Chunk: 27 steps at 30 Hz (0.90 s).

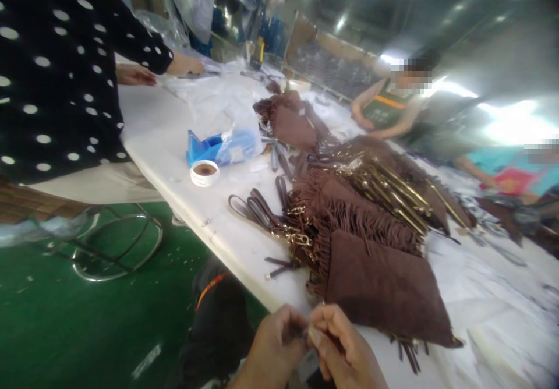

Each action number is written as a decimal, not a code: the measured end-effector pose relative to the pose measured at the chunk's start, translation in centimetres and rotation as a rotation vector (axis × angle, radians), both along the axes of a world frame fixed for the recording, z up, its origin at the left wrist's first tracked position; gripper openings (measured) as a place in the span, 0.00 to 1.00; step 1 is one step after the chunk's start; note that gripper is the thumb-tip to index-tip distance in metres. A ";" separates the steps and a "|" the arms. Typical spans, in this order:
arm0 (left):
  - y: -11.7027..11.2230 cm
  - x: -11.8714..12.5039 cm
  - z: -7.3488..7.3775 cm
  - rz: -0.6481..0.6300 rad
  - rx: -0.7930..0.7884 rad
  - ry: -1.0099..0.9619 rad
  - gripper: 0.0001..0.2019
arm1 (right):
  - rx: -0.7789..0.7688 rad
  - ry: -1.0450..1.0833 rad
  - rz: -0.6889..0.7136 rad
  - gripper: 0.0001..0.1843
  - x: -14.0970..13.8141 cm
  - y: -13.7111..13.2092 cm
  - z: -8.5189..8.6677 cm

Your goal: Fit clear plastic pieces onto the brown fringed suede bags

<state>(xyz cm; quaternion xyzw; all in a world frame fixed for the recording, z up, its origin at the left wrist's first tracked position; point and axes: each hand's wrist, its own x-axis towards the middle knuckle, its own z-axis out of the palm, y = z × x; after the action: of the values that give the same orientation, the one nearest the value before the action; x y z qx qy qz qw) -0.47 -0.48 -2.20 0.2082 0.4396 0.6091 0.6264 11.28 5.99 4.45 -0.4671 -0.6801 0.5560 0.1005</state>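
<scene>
At the near edge of the white table (174, 170), my left hand (279, 342) and my right hand (338, 342) meet with fingertips pinched together. Whatever lies between them is too small and blurred to name. Just beyond my hands rests a brown fringed bag (384, 278), the front one of a pile. Dark wrist straps (257, 208) with gold-coloured clasps (299, 234) stick out from the pile's left side. A short loose strap (279, 265) lies close by on the table.
A white tub with brown contents (204, 172) stands by a blue tape dispenser (209, 144) partly under clear plastic. A person in a polka-dot top (65, 74) works at the left; other people sit across the table. A metal-ringed stool (117, 246) stands on the green floor.
</scene>
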 end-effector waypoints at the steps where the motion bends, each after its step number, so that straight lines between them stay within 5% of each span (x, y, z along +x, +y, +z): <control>1: 0.1 0.1 -0.1 0.004 -0.002 -0.055 0.14 | 0.014 -0.008 0.000 0.15 0.0 0.0 0.0; 6: 0.3 0.3 -0.2 0.036 -0.028 -0.229 0.13 | -0.004 0.048 0.013 0.16 0.4 -0.1 0.3; 15: 0.0 0.3 0.2 0.029 -0.023 -0.125 0.12 | -0.248 0.259 0.021 0.16 2.5 0.7 -0.3; 22: -0.5 0.2 0.5 0.061 0.052 -0.098 0.11 | -0.282 0.331 -0.030 0.15 2.3 0.3 -0.3; 27: -0.8 -0.5 0.3 -0.069 0.094 0.003 0.24 | -0.239 0.303 -0.002 0.15 1.6 0.0 0.3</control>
<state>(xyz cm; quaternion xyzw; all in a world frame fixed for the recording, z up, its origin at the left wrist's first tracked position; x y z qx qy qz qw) -0.99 -1.30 -1.88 0.2534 0.4039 0.6068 0.6359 12.88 6.01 4.76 -0.3873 -0.5860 0.6966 0.1462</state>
